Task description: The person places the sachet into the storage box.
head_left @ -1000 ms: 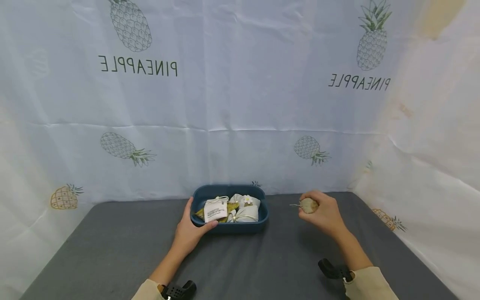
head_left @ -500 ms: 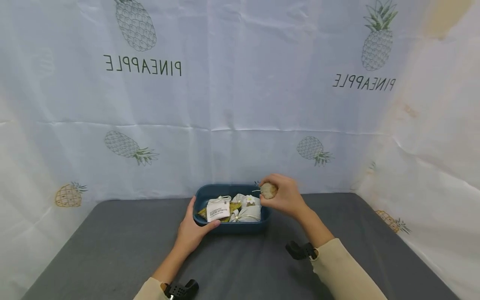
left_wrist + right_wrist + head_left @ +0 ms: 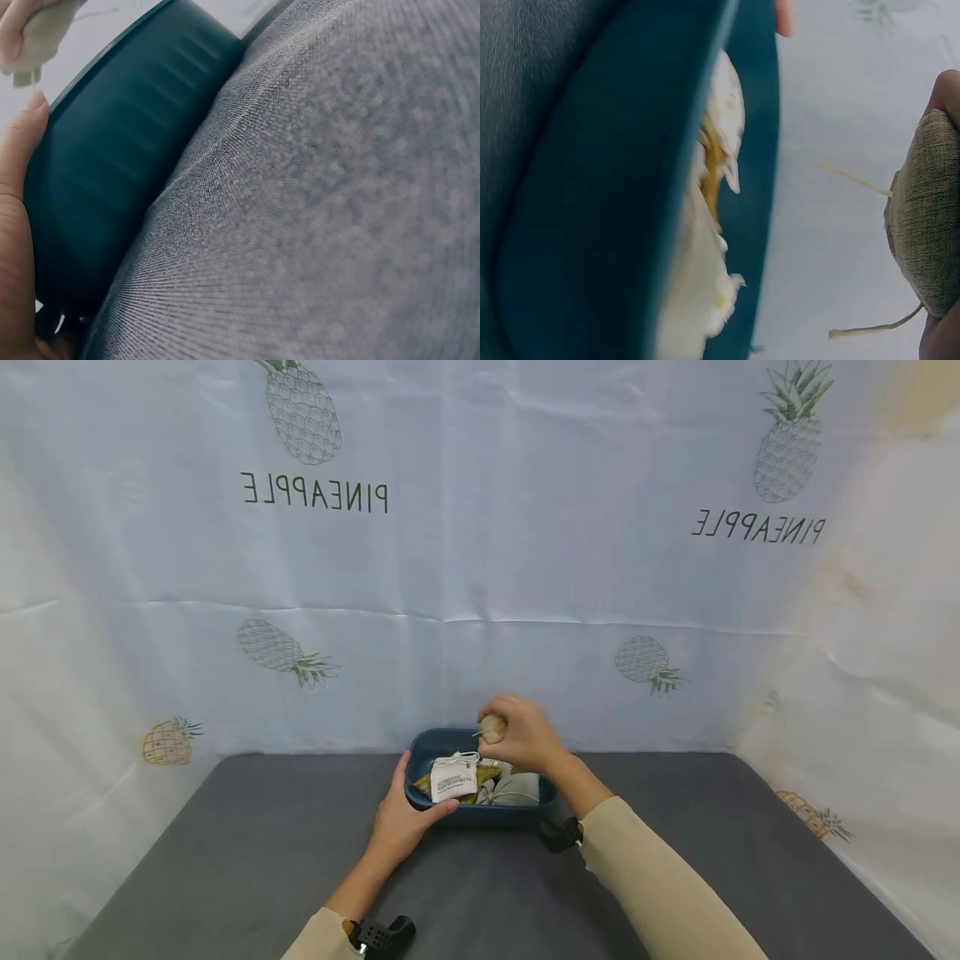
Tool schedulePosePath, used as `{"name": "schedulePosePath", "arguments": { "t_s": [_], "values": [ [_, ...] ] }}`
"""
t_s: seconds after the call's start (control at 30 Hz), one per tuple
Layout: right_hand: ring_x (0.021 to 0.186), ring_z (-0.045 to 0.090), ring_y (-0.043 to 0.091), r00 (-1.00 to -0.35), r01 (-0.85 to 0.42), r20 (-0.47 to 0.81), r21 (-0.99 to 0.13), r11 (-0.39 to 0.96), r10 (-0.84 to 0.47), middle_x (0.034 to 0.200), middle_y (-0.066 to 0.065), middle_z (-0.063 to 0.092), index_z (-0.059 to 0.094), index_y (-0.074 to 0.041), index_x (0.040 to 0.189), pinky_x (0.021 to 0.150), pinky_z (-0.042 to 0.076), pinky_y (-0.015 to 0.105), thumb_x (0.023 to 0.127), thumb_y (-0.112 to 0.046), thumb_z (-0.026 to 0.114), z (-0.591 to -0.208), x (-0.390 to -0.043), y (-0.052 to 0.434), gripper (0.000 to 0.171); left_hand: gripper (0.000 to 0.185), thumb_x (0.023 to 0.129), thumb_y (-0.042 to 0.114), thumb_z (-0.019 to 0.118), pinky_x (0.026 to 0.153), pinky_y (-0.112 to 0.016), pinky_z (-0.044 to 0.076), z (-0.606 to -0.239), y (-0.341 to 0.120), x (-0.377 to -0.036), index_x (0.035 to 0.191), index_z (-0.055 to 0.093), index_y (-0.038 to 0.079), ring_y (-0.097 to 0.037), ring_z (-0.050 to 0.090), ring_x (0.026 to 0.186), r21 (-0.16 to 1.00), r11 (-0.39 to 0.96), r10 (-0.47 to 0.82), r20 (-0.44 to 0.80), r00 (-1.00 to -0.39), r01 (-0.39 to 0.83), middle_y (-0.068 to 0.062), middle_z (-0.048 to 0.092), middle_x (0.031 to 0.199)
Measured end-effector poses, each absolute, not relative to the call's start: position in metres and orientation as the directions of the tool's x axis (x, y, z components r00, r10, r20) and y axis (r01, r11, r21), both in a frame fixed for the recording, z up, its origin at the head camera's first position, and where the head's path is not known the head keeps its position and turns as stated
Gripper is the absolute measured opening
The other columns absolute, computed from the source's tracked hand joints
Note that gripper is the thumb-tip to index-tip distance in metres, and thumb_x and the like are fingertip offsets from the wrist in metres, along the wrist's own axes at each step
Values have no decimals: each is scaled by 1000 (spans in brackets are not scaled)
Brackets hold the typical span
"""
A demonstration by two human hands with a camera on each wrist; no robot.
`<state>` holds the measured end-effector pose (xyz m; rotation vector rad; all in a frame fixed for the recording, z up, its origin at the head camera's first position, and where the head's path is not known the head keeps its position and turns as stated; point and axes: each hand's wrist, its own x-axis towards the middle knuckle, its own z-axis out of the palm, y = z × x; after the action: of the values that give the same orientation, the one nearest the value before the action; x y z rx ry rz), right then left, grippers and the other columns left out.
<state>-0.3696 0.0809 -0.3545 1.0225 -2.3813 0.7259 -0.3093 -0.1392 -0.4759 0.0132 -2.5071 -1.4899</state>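
Note:
My left hand point(image 3: 399, 821) grips the left end of a dark blue plastic bin point(image 3: 483, 816), thumb along the front rim. In the left wrist view its thumb presses the bin's ribbed wall point(image 3: 135, 135). Above the bin, my right hand point(image 3: 527, 737) holds a small beige cloth sachet point(image 3: 492, 727). Close up in the right wrist view, the sachet point(image 3: 932, 214) is coarsely woven, with thin strings dangling. Inside the bin lie a white drawstring pouch point(image 3: 453, 778) with printed text, a yellowish piece point(image 3: 487, 773) and a pale tied bundle point(image 3: 517, 789), partly hidden by my right hand.
The bin stands on a dark grey cloth-covered table point(image 3: 300, 827), near its back edge. A white curtain point(image 3: 525, 568) printed with pineapples hangs right behind and along the sides. A black wrist strap point(image 3: 382, 935) sits on my left wrist.
My right hand has carried the sachet leftward from the bin's right side to above the bin. My left hand keeps its hold on the bin; the head view has shifted slightly.

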Motion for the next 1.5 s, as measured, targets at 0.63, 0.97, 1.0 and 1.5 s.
{"name": "schedulePosePath", "arguments": {
  "t_s": [0.63, 0.97, 1.0, 1.5],
  "values": [
    [76, 54, 11, -776, -631, 287, -382, 676, -562, 107, 5, 69, 74, -11, 113, 64, 47, 25, 85, -22, 75, -408, -397, 63, 29, 115, 76, 54, 84, 101, -65, 45, -474, -124, -310, 163, 16, 26, -46, 51, 136, 882, 449, -87, 204, -975, 144, -21, 42, 158],
    [102, 61, 21, -825, -561, 75, -231, 795, -560, 129, 7, 62, 62, -22, 131, 87, 51, 43, 96, -48, 58, -420, -403, 64, 44, 115, 76, 53, 85, 104, -65, 43, -473, -127, -310, 163, 16, 26, -45, 48, 139, 888, 443, -98, 187, -977, 126, -21, 40, 160],
    [102, 61, 21, -824, -562, 66, -223, 796, -563, 130, 7, 62, 61, -22, 133, 87, 51, 43, 96, -49, 57, -421, -404, 63, 46, 115, 76, 54, 85, 104, -65, 43, -473, -128, -310, 163, 16, 26, -45, 48, 139, 887, 446, -97, 185, -978, 124, -21, 40, 160],
    [134, 53, 35, -810, -576, 64, -275, 770, -583, 151, 13, 50, 50, -15, 149, 107, 46, 57, 97, -58, 59, -389, -391, 77, 68, 115, 76, 53, 85, 106, -64, 41, -476, -138, -312, 163, 17, 24, -46, 47, 139, 882, 458, -125, 188, -974, 112, -23, 41, 158]
  ]
}}
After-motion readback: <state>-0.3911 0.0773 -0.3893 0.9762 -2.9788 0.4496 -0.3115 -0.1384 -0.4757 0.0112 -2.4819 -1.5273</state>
